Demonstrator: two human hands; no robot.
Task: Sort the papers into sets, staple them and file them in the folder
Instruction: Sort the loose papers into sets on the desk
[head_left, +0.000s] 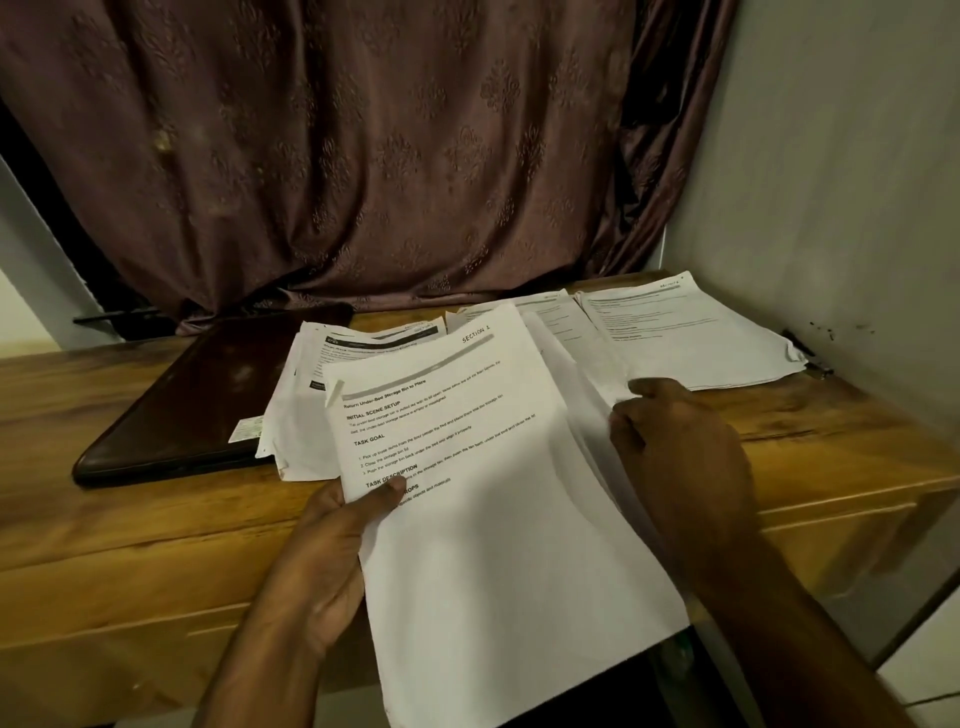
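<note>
**Sorting at the desk corner, 1 sheet lifted**

We look down at a wooden desk (156, 545) pushed into a corner, a dark maroon patterned curtain (363, 156) behind it and a pale wall (831, 182) on the right.

Our left hand (322, 551) pinches the white printed sheet headed "SECTION 1" (493, 493) at its left edge, thumb on top, so the text stays readable for sorting. Our right hand (680, 457) reaches under that sheet's right side, fingers curled on the loose white pages (582, 364) beneath; we cannot tell exactly how many it holds.

A second white paper stack (691, 332) lies by the wall, and a third crumpled white stack (306, 415) overlaps the dark brown folder (192, 405), which lies closed on the left.

Open desk remains in front of the folder; the right corner is crowded, and the lifted sheet overhangs the near edge. We see no stapler.
</note>
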